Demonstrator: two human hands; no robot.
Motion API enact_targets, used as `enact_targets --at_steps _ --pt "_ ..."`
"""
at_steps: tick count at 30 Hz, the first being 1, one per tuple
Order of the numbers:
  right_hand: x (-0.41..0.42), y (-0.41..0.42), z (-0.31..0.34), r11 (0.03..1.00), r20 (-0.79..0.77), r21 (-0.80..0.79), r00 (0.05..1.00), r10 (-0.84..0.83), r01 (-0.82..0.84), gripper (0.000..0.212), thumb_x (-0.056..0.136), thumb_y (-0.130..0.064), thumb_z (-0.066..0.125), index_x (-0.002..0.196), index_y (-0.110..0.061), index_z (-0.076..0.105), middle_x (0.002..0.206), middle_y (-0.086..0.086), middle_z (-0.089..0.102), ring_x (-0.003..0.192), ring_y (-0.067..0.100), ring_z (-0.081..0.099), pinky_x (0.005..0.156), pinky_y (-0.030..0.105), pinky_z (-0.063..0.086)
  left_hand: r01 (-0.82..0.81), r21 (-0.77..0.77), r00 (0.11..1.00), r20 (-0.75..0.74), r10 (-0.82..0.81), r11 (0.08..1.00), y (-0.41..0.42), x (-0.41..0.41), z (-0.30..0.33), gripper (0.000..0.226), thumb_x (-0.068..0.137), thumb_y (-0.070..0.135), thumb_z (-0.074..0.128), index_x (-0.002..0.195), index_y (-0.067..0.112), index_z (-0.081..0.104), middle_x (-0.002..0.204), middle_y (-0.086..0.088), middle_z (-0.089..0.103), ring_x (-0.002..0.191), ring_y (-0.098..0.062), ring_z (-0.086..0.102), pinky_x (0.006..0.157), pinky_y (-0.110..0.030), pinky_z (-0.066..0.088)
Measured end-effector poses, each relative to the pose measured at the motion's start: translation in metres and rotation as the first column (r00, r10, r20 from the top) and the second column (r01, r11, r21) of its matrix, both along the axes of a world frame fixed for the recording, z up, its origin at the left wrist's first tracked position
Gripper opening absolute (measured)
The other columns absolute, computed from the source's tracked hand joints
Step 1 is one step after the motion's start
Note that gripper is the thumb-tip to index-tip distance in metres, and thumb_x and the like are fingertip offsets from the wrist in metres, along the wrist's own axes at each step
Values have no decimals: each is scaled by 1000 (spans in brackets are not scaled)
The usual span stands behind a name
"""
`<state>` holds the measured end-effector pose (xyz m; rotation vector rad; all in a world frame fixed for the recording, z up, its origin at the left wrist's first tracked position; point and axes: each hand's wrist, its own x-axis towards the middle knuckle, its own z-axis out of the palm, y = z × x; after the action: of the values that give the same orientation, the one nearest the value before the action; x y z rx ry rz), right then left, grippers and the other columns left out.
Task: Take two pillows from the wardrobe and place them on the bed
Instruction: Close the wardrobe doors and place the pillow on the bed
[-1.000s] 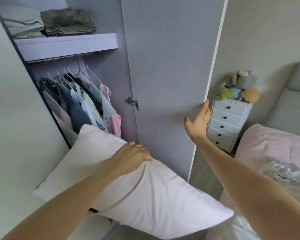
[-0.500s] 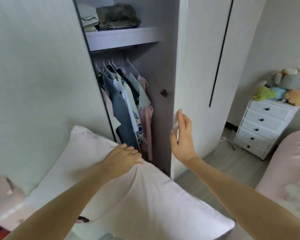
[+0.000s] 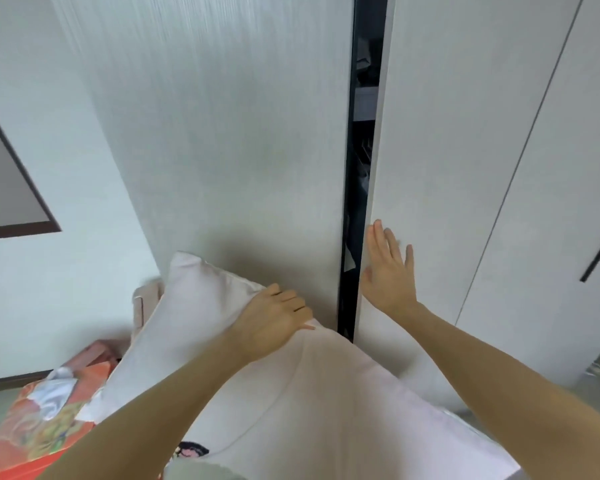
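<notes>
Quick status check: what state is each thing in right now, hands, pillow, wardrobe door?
Left hand: gripping the pillow's top edge.
Right hand: open, flat against the wardrobe door.
Pillow: held up against the body, off the bed.
Wardrobe door: almost shut, a narrow dark gap left.
Clothes: barely visible through the gap.

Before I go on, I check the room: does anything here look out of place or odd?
Only one thing: the wardrobe door is not fully shut; a dark gap shows clothes. The right hand lies flat on it.
</notes>
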<state>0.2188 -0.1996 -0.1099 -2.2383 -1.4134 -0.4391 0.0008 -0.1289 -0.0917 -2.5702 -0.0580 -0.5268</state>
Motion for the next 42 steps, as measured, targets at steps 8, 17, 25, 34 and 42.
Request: enact_targets --at_steps 8,17,25,34,42 --pt "25 54 12 979 135 -199 988 79 -51 73 86 -13 42 146 -15 1 157 1 -3 143 27 -3 112 57 4 -147 -20 989 -8 147 989 27 -6 -2 29 85 39 54 60 25 61 56 11 57 54 -11 55 50 -19 43" --pt "32 68 18 983 420 53 897 137 -175 59 71 0 54 130 -4 46 138 14 48 130 35 40 104 64 25 -252 -4 967 38 252 968 47 0 -14 40 87 35 35 59 26 62 54 10 55 50 -10 52 48 -21 42" --pt "64 80 58 920 834 -380 465 298 91 55 93 -27 39 141 -8 21 152 13 16 142 33 -1 108 62 -5 -233 -10 970 67 233 973 52 15 -18 41 86 38 36 56 25 59 52 10 54 48 -10 51 47 -19 41" --pt "39 95 76 895 892 -400 310 330 199 31 92 -19 41 121 -12 49 135 12 40 129 25 29 99 37 33 -192 -26 981 13 192 981 42 29 -22 34 85 44 51 57 27 60 53 12 55 50 -8 52 48 -17 41" --pt "33 106 86 901 847 -408 432 311 151 32 89 -20 48 119 -8 51 129 10 44 125 30 31 102 45 29 -174 -31 982 69 175 984 42 32 -23 41 88 41 36 59 27 62 55 13 56 51 -7 52 48 -17 41"
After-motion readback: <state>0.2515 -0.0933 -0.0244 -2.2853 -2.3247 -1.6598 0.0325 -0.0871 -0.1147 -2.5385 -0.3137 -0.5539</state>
